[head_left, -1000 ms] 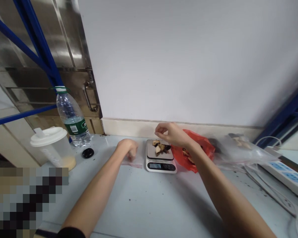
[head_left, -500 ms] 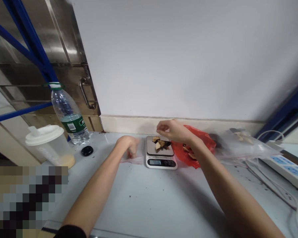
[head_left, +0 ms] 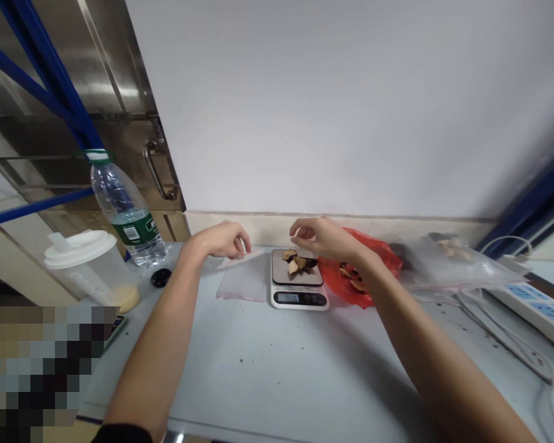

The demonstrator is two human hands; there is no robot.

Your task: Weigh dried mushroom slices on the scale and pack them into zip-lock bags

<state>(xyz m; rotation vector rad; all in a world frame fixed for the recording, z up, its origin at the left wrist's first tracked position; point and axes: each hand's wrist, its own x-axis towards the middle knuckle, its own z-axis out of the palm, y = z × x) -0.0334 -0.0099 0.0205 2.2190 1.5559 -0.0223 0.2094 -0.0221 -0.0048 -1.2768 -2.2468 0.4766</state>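
My left hand (head_left: 231,240) has its fingers pinched on the edge of a clear plastic bag (head_left: 248,259), raised slightly off the table. Beneath it another flat clear bag (head_left: 242,286) lies left of the scale. The white kitchen scale (head_left: 300,299) has a lit display and carries several dried mushroom pieces (head_left: 300,264) on its plate. Over the scale's back right corner hovers my right hand (head_left: 321,237), fingers loosely bent and apart, with nothing visible in them. Under my right forearm sits an open red plastic bag (head_left: 330,280) containing dried slices (head_left: 351,277).
At left stand a water bottle (head_left: 132,221) and a lidded plastic cup (head_left: 85,280), near a round black object (head_left: 160,277). A filled clear bag (head_left: 447,264), a white power strip (head_left: 535,311) and cables lie at right. A wall (head_left: 305,123) rises behind the table.
My left hand has lifted and moved up and left, pulling a bag edge with it and uncovering the flat bag below. My right hand has barely moved.
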